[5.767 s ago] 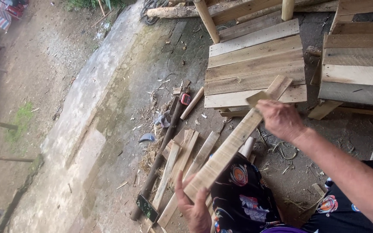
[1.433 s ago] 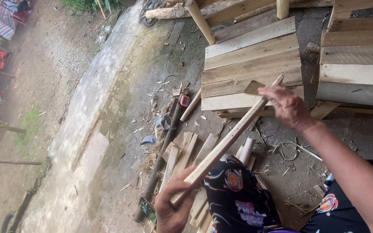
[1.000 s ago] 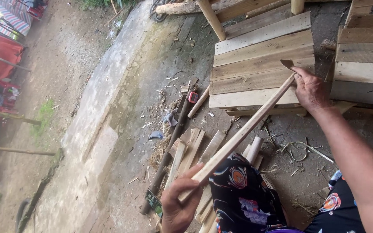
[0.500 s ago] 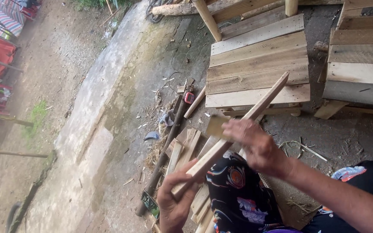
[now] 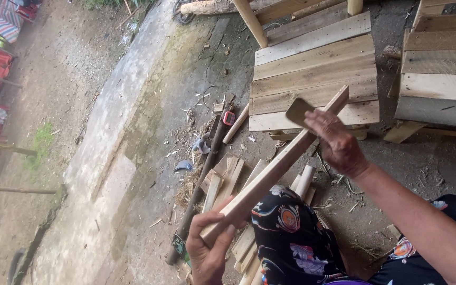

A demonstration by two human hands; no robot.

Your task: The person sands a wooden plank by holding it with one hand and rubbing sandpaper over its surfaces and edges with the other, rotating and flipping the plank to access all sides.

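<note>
Wooden slat [image 5: 278, 169] rests gripped at its near end by the left hand [image 5: 209, 253]; the right hand [image 5: 336, 142] pinches a small tan pad [image 5: 298, 111], partly hidden by fingers.

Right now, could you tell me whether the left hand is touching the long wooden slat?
Touching. The head view shows the left hand with its fingers wrapped around the lower end of the long wooden slat.

daylight, even | shadows soft | no glare | sharp centre | slight wide-angle bend at edges
</note>
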